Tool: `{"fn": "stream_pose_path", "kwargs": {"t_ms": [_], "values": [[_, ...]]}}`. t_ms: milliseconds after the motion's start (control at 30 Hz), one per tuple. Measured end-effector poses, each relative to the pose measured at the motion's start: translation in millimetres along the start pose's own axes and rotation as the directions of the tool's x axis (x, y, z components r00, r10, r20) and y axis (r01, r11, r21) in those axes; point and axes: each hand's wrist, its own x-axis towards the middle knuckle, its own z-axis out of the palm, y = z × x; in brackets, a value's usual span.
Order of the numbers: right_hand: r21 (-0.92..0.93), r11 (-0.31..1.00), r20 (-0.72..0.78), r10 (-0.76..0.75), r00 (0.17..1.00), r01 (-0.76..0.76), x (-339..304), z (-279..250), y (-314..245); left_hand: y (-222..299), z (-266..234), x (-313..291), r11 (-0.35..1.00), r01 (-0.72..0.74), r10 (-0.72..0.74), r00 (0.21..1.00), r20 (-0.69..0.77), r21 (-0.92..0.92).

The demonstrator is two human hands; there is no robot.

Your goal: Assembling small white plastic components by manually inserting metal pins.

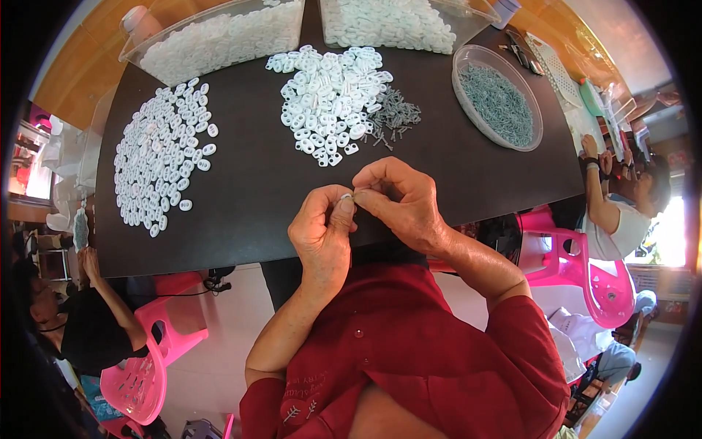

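Observation:
Over the near edge of the dark table, my two hands meet fingertip to fingertip. My left hand is closed, thumb against index finger, on a small white plastic piece, of which just a sliver shows. My right hand pinches at that same spot; whatever its fingertips hold is too small to make out. Beyond my hands lies a heap of white oval plastic pieces with holes. A loose pile of small grey screws touches its right side.
White oval pieces spread across the table's left side. Two clear bins of white pieces stand at the back. A round clear tub of screws sits at right, near pliers. People and pink chairs flank the table.

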Motion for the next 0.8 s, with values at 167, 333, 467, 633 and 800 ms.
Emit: {"fn": "stream_pose_path", "kwargs": {"t_ms": [167, 333, 467, 633, 800], "values": [[0.088, 0.996, 0.010, -0.013, 1.000, 0.012, 1.3, -0.9, 1.2, 1.8, -0.3, 3.3, 0.974, 0.082, -0.084, 0.996, -0.002, -0.211], [0.092, 0.995, -0.023, -0.047, 0.999, 0.049, -0.7, 2.8, 6.8, 2.5, 0.3, 2.1, 0.980, 0.079, -0.084, 0.996, -0.020, -0.183], [0.009, 0.996, -0.045, -0.094, 0.995, 0.094, -0.4, 5.0, 8.4, 3.1, 0.5, -0.1, 0.986, 0.072, -0.076, 0.997, -0.023, -0.151], [-0.130, 0.964, -0.075, -0.242, 0.967, 0.231, 2.0, 10.1, 9.8, 3.2, 1.3, -2.2, 0.985, 0.072, -0.080, 0.996, -0.047, -0.157], [-0.195, 0.931, -0.079, -0.327, 0.942, 0.307, 8.4, 12.3, 12.7, -1.5, 2.1, 1.0, 0.993, 0.010, -0.020, 0.996, -0.086, -0.117]]}}
